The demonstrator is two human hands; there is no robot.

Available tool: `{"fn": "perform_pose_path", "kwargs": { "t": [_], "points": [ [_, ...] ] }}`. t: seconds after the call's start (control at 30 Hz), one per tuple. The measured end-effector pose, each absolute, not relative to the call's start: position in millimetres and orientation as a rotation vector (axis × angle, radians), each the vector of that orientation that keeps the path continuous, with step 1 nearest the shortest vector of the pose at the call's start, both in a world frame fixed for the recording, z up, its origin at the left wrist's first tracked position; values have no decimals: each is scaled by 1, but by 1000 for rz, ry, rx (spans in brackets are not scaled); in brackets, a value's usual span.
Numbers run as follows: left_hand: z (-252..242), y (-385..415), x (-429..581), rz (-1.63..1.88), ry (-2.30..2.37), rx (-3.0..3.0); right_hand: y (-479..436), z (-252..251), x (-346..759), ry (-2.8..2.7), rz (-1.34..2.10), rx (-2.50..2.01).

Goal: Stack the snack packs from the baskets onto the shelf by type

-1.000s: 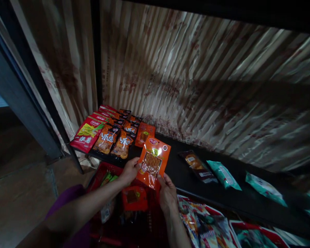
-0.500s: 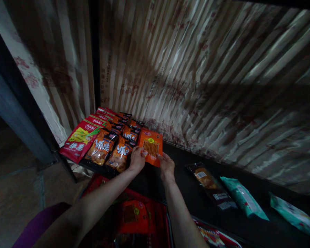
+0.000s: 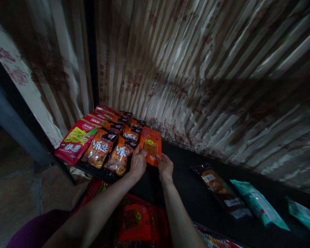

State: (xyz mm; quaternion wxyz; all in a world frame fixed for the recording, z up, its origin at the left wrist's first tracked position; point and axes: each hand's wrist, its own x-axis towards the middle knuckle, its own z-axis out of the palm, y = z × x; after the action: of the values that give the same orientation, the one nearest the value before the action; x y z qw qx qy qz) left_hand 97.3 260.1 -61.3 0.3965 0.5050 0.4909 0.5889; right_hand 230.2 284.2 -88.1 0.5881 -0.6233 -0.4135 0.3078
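An orange snack packet (image 3: 150,144) with brown strips on its front leans at the back of the black shelf (image 3: 181,162). My left hand (image 3: 138,163) grips its lower left edge, and my right hand (image 3: 165,167) pinches its lower right corner. Just left of it lie rows of black-and-orange snack packs (image 3: 121,155), close by my left hand. Farther left, red snack bags (image 3: 76,137) overlap one another in a row.
Below the shelf edge, a red basket (image 3: 90,193) holds more orange packets (image 3: 135,222). To the right lie a dark brown packet (image 3: 219,187) and two teal packets (image 3: 260,203). A pleated curtain (image 3: 196,75) hangs behind; a metal post (image 3: 15,117) stands left.
The view has shifted slightly, so the packets on the right appear farther right. Both hands keep hold of the orange packet, which has hardly moved relative to its neighbours.
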Motion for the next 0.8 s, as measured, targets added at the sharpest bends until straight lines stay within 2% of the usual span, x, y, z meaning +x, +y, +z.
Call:
{"fn": "perform_pose_path", "kwargs": {
  "t": [0.27,0.8],
  "points": [
    [-65,259,98,1439,1249,1293,286,-80,234,-1162,468,-1750],
    [-73,250,94,1285,1484,1743,268,-66,221,-1466,238,-1932]
  ]
}}
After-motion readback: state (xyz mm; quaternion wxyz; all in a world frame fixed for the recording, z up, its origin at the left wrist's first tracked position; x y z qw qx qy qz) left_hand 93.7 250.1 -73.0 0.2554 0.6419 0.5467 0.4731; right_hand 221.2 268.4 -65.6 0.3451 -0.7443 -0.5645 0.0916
